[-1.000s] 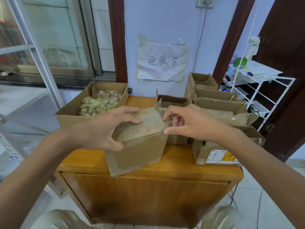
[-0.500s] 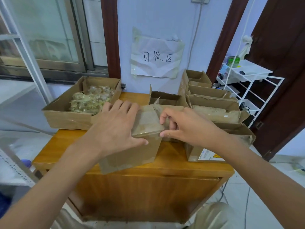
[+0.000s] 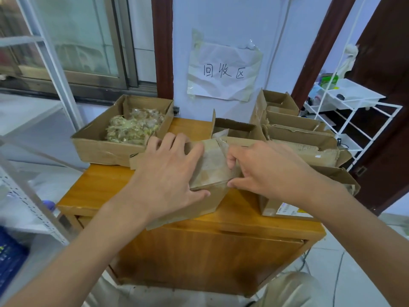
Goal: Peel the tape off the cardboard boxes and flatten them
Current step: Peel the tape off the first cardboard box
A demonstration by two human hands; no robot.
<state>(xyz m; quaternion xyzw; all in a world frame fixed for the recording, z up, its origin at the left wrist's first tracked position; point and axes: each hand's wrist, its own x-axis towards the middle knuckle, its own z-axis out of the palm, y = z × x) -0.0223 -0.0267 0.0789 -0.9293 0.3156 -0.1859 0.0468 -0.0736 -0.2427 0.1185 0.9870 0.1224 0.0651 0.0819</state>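
A small taped cardboard box (image 3: 210, 167) stands on the wooden cabinet (image 3: 221, 220), tilted toward me. My left hand (image 3: 168, 173) lies flat over its top and left side, thumb along the near top edge. My right hand (image 3: 263, 167) is at the box's right corner, where forefinger and thumb pinch a strip of clear tape (image 3: 222, 141) that lifts off the top. Most of the box's left side is hidden under my left hand.
An open carton of crumpled tape (image 3: 124, 134) sits at the cabinet's back left. Several open cardboard boxes (image 3: 296, 138) crowd the back right, one with a shipping label (image 3: 290, 210) near the right edge. A white wire rack (image 3: 354, 111) stands to the right.
My left hand slid up from the box's side onto its top. My right hand shifted to the box's right corner and the tape end has lifted there.
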